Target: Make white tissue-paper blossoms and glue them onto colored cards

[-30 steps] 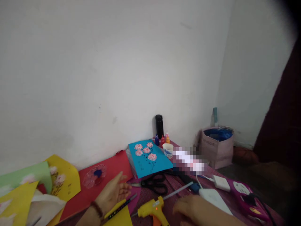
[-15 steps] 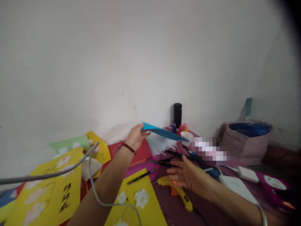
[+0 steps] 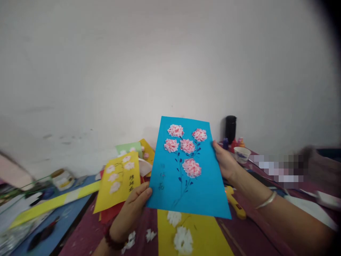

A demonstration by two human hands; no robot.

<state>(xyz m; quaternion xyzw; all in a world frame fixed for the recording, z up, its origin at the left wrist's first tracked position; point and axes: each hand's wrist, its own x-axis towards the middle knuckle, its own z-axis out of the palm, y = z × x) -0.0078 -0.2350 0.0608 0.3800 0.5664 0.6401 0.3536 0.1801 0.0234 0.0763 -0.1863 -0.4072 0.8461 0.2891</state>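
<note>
Five pink-and-white flowers stand out on a blue sheet held up above a purple table by a person's two bare hands, set apart on opposite edges. The left hand grips the sheet near its lower left corner, thumb on the front face, while the right hand holds the right edge higher up. Dark blue leaves and thin painted stems link the blooms, with a column of faint characters at left. A dark beaded bracelet circles the left wrist and a pale bangle the right. Partly hidden below the sheet is yellow paper bearing white flowers, with loose white scraps to its left. A yellow card with pale blossoms and black characters sits beyond the left hand, near a green sheet. Behind the right hand, against the white wall, are a black flask, small paint bottles and a patterned bowl. A yellow glue gun, partly covered from view, lies below the right forearm.
</note>
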